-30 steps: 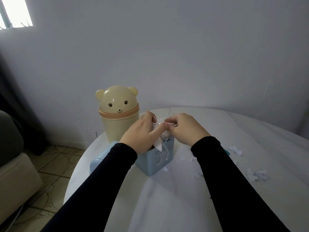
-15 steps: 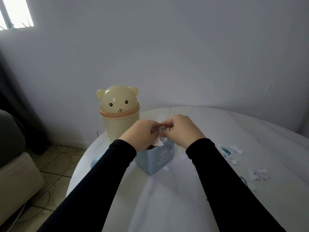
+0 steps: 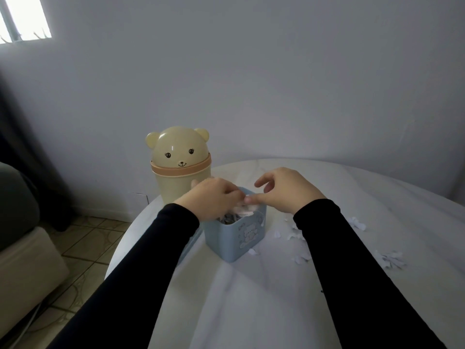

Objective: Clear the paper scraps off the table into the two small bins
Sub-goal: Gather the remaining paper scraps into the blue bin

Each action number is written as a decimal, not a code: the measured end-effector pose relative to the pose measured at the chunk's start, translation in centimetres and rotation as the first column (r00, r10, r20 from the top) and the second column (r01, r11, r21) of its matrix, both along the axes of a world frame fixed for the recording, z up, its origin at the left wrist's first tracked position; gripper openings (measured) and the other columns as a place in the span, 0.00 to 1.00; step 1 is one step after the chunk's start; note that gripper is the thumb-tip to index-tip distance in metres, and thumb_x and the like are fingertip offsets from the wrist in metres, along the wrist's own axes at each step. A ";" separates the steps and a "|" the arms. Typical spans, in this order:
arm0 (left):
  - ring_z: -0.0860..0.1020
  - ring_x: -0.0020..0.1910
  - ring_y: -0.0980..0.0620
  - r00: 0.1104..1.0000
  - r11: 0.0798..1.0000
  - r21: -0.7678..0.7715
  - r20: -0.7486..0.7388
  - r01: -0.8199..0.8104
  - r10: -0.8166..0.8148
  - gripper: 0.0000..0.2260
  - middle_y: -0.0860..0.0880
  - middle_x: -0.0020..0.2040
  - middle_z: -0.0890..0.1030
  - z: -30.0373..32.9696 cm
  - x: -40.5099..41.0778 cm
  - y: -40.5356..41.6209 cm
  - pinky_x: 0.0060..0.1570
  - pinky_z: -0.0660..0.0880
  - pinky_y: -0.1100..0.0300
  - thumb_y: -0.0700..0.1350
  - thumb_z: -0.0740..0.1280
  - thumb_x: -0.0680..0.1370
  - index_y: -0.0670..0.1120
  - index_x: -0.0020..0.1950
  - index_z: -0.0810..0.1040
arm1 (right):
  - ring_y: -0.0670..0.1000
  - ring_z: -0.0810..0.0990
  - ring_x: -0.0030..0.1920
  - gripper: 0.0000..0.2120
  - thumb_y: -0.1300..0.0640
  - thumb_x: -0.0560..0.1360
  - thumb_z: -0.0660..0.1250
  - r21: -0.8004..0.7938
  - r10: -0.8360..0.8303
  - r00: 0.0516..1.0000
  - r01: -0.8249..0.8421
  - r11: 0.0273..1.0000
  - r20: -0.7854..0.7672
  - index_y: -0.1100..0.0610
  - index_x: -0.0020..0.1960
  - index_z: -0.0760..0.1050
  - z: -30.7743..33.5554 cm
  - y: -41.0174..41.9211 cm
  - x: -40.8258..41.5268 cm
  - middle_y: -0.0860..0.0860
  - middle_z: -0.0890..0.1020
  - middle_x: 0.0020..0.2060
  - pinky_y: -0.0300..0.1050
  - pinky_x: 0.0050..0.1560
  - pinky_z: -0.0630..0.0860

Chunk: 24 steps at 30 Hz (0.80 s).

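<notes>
The room is dim. Light comes from a bright window [image 3: 25,20], washed out white, far up and left of the bear bin [image 3: 180,163]. The bin's head has a small shine. Edges bend.

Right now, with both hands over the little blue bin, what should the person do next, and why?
Probably let go of the white paper wad so it drops into the blue bin. The left hand and right hand already hold it at the open top, and loose scraps wait on the table.
</notes>
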<state>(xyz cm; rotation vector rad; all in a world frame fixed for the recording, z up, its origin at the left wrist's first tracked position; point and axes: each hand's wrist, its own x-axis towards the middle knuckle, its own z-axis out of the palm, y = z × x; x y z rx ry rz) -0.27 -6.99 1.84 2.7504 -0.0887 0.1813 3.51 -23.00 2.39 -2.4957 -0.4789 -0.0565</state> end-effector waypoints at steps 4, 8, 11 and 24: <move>0.78 0.56 0.51 0.975 0.980 -0.198 -0.208 0.036 -0.078 0.16 0.50 0.55 0.82 1.3 -0.7 0.5 0.60 0.73 0.57 0.45 0.62 0.73 0.51 0.60 0.79 | 0.49 0.80 0.43 0.25 0.40 0.62 0.76 -0.118 -0.029 0.996 0.019 0.993 -0.081 0.57 0.48 0.81 0.6 -0.6 -0.5 0.50 0.84 0.44 0.42 0.46 0.74; 0.74 0.42 0.58 0.986 0.994 0.033 -0.138 0.102 -0.096 0.19 0.55 0.45 0.77 1.5 -1.0 0.2 0.40 0.68 0.74 0.37 0.61 0.76 0.50 0.66 0.75 | 0.49 0.80 0.35 0.20 0.46 0.63 0.78 -0.106 -0.018 0.986 0.000 0.994 -0.168 0.60 0.46 0.81 0.6 -0.5 -0.7 0.51 0.85 0.38 0.40 0.40 0.74; 0.71 0.43 0.58 0.995 0.996 0.076 -0.083 0.052 -0.046 0.20 0.53 0.50 0.78 0.7 -0.6 0.0 0.44 0.66 0.71 0.38 0.64 0.75 0.51 0.65 0.76 | 0.45 0.78 0.29 0.14 0.53 0.65 0.78 -0.103 0.000 0.982 -0.020 0.994 -0.191 0.58 0.46 0.81 0.8 -0.4 -0.9 0.49 0.81 0.28 0.36 0.31 0.70; 0.78 0.49 0.49 0.997 0.989 0.120 0.013 -0.082 0.081 0.12 0.49 0.45 0.79 -0.3 0.1 1.3 0.44 0.70 0.64 0.40 0.65 0.75 0.47 0.57 0.81 | 0.47 0.81 0.42 0.03 0.54 0.71 0.72 0.375 -0.071 0.968 -0.026 0.927 0.241 0.52 0.42 0.84 -1.7 3.4 -1.1 0.47 0.85 0.40 0.45 0.52 0.76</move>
